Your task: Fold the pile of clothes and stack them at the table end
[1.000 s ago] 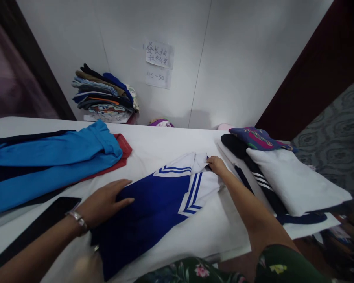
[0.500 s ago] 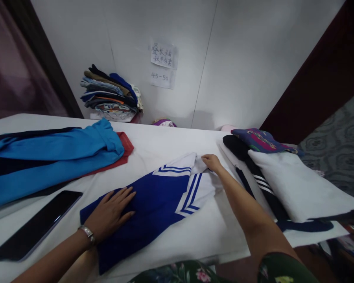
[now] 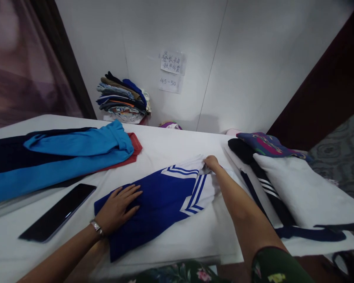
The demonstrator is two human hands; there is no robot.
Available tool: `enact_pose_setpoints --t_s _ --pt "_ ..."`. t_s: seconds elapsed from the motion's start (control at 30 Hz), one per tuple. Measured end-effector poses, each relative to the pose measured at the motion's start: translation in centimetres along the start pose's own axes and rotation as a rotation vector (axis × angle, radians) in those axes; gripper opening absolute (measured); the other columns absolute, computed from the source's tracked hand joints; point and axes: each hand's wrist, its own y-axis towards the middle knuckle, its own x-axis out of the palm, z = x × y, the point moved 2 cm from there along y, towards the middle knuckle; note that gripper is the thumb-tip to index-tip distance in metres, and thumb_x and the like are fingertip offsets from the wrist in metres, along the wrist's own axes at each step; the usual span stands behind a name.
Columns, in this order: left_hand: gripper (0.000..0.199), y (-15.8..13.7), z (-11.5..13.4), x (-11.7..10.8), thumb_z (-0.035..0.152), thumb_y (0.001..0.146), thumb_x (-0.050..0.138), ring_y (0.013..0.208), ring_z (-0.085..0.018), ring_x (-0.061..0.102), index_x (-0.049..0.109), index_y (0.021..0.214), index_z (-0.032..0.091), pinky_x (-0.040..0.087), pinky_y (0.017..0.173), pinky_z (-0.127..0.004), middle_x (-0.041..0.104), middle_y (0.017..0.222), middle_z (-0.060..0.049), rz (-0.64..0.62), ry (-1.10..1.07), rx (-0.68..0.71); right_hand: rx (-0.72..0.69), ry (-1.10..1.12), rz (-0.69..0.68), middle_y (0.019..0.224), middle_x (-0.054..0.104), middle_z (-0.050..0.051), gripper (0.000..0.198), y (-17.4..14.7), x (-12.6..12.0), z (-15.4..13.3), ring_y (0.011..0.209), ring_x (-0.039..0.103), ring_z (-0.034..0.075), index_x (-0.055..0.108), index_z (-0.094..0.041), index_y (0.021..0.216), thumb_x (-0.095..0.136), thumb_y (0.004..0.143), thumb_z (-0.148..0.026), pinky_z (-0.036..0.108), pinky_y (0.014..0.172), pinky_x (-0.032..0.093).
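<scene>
A blue and white garment point(image 3: 165, 204) with striped bands lies folded on the white table, its blue part toward me and its white part at the far right. Flat on the blue cloth rests my left hand point(image 3: 120, 206), fingers spread and a watch at the wrist. My right hand point(image 3: 211, 163) pinches the white cloth at the garment's far end, near the collar or opening; the fingertips are partly hidden by the hand. Left of my left hand lies a dark phone point(image 3: 59, 212), screen up.
Blue, black and red clothes point(image 3: 85, 153) lie at the left. White, black and patterned clothes point(image 3: 306, 192) are piled at the right. Behind the table rises a stack of folded clothes point(image 3: 124, 98). Handwritten paper notes point(image 3: 172, 70) hang on the wall.
The view has shifted slightly, moving the scene right in the picture. My left hand stays flat on the garment, and my right hand keeps its pinch on the white end.
</scene>
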Motion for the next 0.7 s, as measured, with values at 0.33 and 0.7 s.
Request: enact_pose_setpoints --t_s 0.33,0.7 --pt "0.052 0.1 0.7 -0.4 0.025 0.075 0.048 0.131 -0.027 0.045 0.059 0.126 0.028 0.029 0.111 -0.05 0.051 0.14 -0.004 -0.042 -0.046 -0.001 -0.124 -0.287 0.015 0.133 0.053 0.02 0.051 -2.4 -0.7 -2.6 0.123 0.05 0.029 0.045 -0.01 0.134 0.053 0.086 -0.024 0.038 0.099 0.04" --pt "0.053 -0.1 1.1 -0.5 0.024 0.076 0.046 0.13 -0.025 0.047 0.058 0.127 0.027 0.027 0.111 -0.049 0.051 0.14 -0.003 -0.061 -0.072 0.002 -0.291 -0.342 -0.195 0.157 0.013 0.016 0.071 -5.8 5.8 -3.5 0.145 0.006 0.032 0.028 -0.01 0.147 0.037 0.092 -0.055 0.054 0.114 0.004"
